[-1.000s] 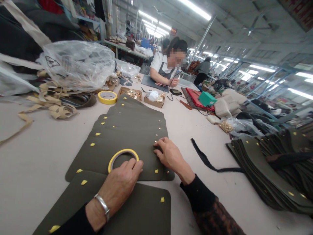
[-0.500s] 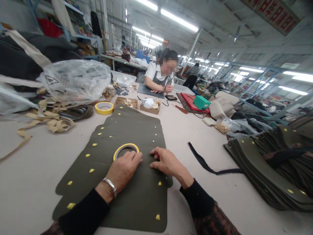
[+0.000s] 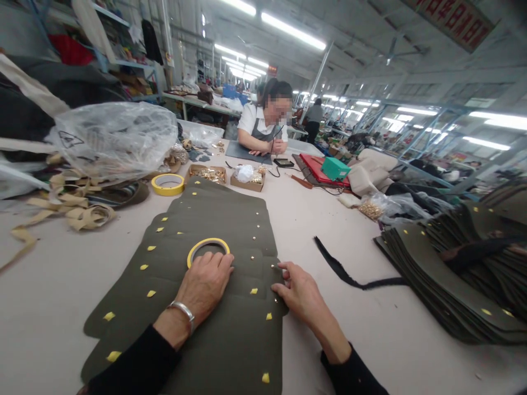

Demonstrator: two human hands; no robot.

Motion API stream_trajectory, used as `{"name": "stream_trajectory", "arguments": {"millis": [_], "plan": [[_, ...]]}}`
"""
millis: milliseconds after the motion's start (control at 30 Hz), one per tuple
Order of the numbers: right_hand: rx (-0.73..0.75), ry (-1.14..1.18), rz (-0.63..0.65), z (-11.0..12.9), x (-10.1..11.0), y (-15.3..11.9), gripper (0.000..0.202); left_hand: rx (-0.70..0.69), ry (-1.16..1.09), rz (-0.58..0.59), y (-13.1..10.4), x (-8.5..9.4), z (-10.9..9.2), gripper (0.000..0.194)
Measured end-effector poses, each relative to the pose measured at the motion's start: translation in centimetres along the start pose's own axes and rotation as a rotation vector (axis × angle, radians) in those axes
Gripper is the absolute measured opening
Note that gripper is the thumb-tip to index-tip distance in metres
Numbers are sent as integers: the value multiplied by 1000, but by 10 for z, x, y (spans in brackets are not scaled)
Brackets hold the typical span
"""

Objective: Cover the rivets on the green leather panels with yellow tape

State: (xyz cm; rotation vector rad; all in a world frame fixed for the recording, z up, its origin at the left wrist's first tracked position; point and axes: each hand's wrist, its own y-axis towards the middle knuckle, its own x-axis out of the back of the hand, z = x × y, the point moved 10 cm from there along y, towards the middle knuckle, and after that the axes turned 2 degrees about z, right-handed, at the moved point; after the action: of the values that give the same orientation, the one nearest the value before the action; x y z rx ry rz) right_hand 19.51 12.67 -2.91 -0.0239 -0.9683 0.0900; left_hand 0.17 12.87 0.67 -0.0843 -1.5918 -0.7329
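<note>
Overlapping dark green panels [image 3: 230, 340] lie on the table, with small yellow tape pieces [image 3: 265, 377] down both sides and small metal studs near their right edge. My left hand [image 3: 208, 282] is closed on the near rim of a yellow tape roll [image 3: 209, 241], which rests on the panels; its fingertips are partly hidden. At the right edge of the panels is my right hand [image 3: 298, 288], thumb and forefinger apart beside a stud, with nothing visible between them.
A second tape roll [image 3: 168, 185], small boxes of metal parts [image 3: 208, 174] and a plastic bag [image 3: 119, 137] sit farther back. A black strip [image 3: 341, 271] and stacked green panels [image 3: 444, 280] lie right. Across the table a person [image 3: 263, 123] leans over a mat.
My right hand has moved right, to the panels' edge, and its fingers are apart. A yellow piece and studs now show where it was. The view has shifted slightly.
</note>
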Motion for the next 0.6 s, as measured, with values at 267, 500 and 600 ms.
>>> {"name": "stream_trajectory", "arguments": {"millis": [267,500,600], "plan": [[175,174,-136,25,18,-11,22,-95,-143,-73,-22,14,-19,23],[462,389,-31,99,21,-43,19,-60,-497,-134,-42,51,-25,39],[606,312,-25,123,15,-55,24,-8,-514,-114,-48,55,-25,40]]}}
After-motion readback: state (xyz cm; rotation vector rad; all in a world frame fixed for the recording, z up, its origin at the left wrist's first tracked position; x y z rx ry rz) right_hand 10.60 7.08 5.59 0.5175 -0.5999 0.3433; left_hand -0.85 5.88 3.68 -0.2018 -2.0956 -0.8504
